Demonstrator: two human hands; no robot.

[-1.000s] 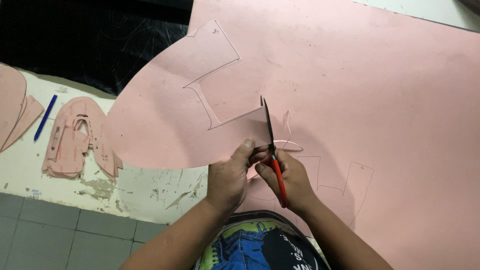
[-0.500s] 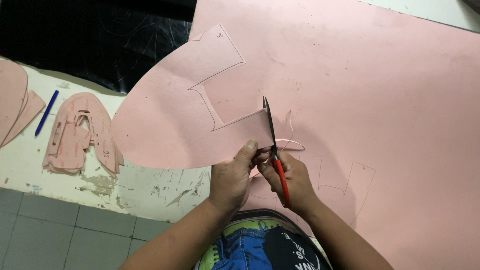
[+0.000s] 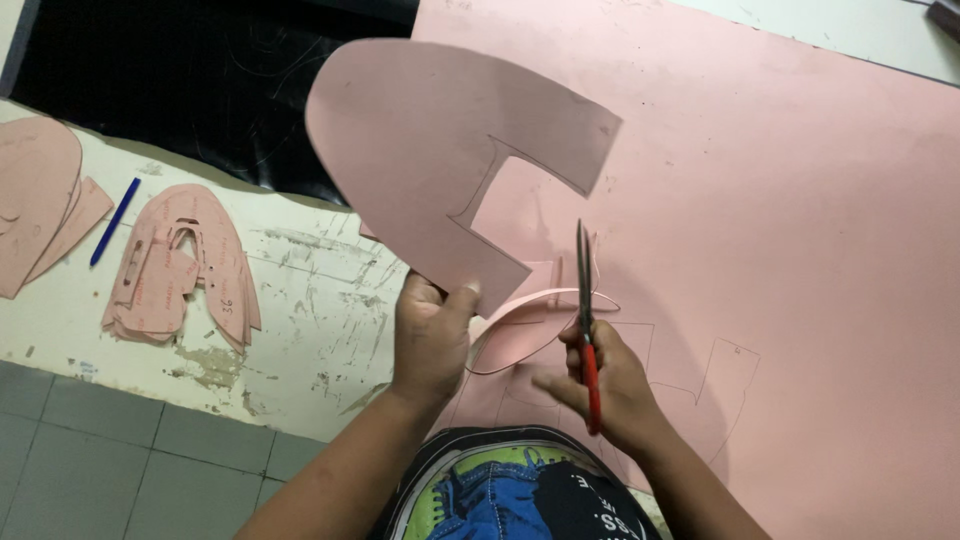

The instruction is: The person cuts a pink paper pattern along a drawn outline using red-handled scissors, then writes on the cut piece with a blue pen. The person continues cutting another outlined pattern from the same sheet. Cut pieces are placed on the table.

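**Cut Piece Lifted, Scissors Held Upright**

The left hand (image 3: 432,335) held a large pink cut piece (image 3: 440,150) raised in the upper centre of the frame, its fingers (image 3: 462,300) closed on the piece's lower edge. The piece had a rounded left side and a stepped notch cut into its right side. The right hand (image 3: 605,385), lower centre, gripped one pair of scissors (image 3: 585,320) by their red handles, fingers wrapped around them; the dark blades pointed toward the top of the frame and looked closed or nearly so. A thin curled pink strip (image 3: 530,315) lay between the two hands.

Under both hands spread one big pink sheet (image 3: 780,200), filling the right half of the frame, with pen outlines of shapes drawn at its lower right. It rested on a worn white table (image 3: 310,290) with chipped paint. At centre left lay a stack of pink patterns (image 3: 185,260) with slots cut in them and small handwritten marks; how many were in the stack could not be told. One blue pen (image 3: 115,220) lay just left of the stack. More pink pieces (image 3: 40,200) sat at the far left edge. A black sheet (image 3: 180,80) covered the upper left. Grey floor tiles (image 3: 120,450) showed at lower left.
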